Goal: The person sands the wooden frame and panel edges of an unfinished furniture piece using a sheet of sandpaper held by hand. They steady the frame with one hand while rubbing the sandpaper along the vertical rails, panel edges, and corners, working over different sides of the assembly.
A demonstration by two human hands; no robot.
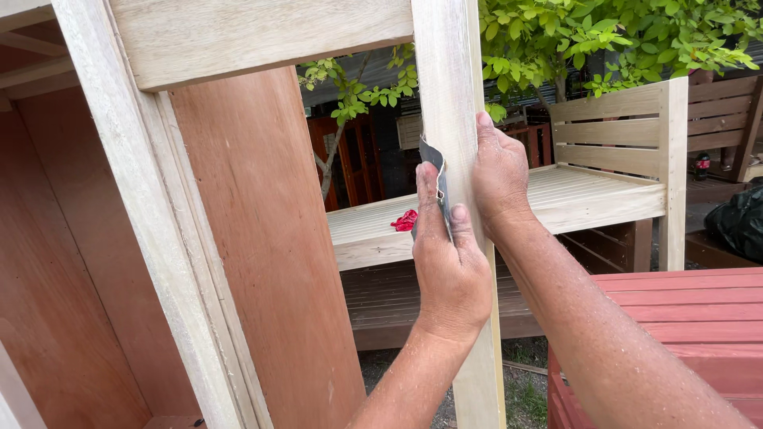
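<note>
Head view: a small folded sheet of grey sandpaper (435, 184) is pressed flat against the pale upright post (450, 87) of an unfinished wooden cabinet frame, at about mid height of the picture; it is pinched under the thumb and fingers of the left hand (447, 262), which is closed on the sheet and against the post's left edge; the right hand (501, 176) is wrapped around the post's right side just beside it, thumb up along the wood, gripping the post itself; both forearms are dusted with fine pale powder; to the left of the post a reddish-brown plywood side panel (262, 238) is set inside the frame, with a pale crossbar (262, 36) above it; behind the post, well apart, an unpainted slatted wooden bench (604, 191) is seen, with a small red object (404, 220) lying on its seat; a red-painted slatted surface (691, 310) is at lower right, and green leafy branches (612, 36) hang above the bench.
</note>
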